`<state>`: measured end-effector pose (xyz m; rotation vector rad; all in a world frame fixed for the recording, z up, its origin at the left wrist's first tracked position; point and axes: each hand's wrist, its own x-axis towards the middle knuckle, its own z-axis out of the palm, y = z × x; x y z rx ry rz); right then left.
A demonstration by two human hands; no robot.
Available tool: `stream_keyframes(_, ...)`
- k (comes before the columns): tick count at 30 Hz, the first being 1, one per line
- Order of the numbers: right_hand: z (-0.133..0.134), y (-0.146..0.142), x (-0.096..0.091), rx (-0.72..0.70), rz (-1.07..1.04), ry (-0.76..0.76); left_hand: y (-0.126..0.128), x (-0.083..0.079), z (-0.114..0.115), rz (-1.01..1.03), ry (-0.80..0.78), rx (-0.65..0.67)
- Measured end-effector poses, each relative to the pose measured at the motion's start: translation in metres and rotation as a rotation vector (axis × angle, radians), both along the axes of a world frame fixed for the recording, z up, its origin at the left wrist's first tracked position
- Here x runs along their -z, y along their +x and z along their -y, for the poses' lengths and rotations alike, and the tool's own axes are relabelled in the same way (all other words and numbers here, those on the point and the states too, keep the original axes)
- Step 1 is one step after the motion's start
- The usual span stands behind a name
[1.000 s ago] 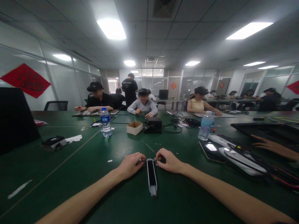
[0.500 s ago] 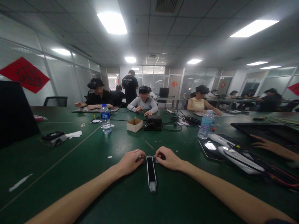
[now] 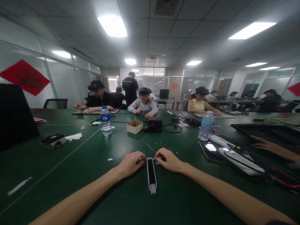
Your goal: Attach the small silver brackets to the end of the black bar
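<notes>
A long narrow black and silver device [image 3: 151, 175] lies lengthwise on the green table [image 3: 82, 162] in front of me. My left hand [image 3: 130, 163] is curled at the left of its far end, fingers pinched on a small metal part there. My right hand [image 3: 169, 160] is curled at the right of the same end, fingertips pinched on a small part too. Both hands rest on the table. What exactly the fingers pinch is too small to name.
Another person's hand [image 3: 264, 144] lies at the right beside flat devices and cables [image 3: 234, 154]. Two water bottles [image 3: 106, 121] [image 3: 205, 125], a cardboard box [image 3: 134, 127] and a black unit [image 3: 153, 124] stand further back. Several people sit at the far side. A dark screen [image 3: 14, 115] stands at the left.
Hands and device keep their places; only the camera view has shifted slightly.
</notes>
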<state>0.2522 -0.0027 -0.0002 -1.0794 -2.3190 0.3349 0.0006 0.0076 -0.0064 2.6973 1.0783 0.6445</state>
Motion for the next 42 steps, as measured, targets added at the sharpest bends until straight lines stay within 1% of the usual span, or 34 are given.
stream_keyframes(5,0.001,0.0,-0.002,0.012,0.005,-0.047,-0.001,0.001,-0.001,0.001,0.002,0.0)
stream_keyframes(11,-0.001,0.0,0.001,-0.018,0.011,0.001,-0.001,0.002,-0.002,0.001,0.002,-0.002)
stream_keyframes(19,-0.003,0.0,0.005,0.004,-0.019,-0.014,-0.001,0.001,-0.001,0.008,-0.005,0.002)
stream_keyframes(24,-0.006,0.0,0.007,0.004,0.019,0.033,0.0,-0.001,0.001,0.011,-0.006,-0.006)
stream_keyframes(28,-0.004,0.0,0.005,0.003,-0.004,0.002,0.001,-0.004,0.003,-0.005,-0.021,-0.02)
stream_keyframes(34,-0.002,-0.001,0.001,0.006,0.046,-0.008,0.001,-0.008,0.005,-0.016,-0.048,-0.023)
stream_keyframes(38,-0.001,-0.001,0.001,0.029,-0.003,-0.032,0.001,-0.009,0.006,-0.011,-0.046,-0.007)
stream_keyframes(42,0.0,-0.001,0.001,-0.008,-0.02,-0.019,0.001,-0.008,0.005,-0.015,-0.029,-0.008)
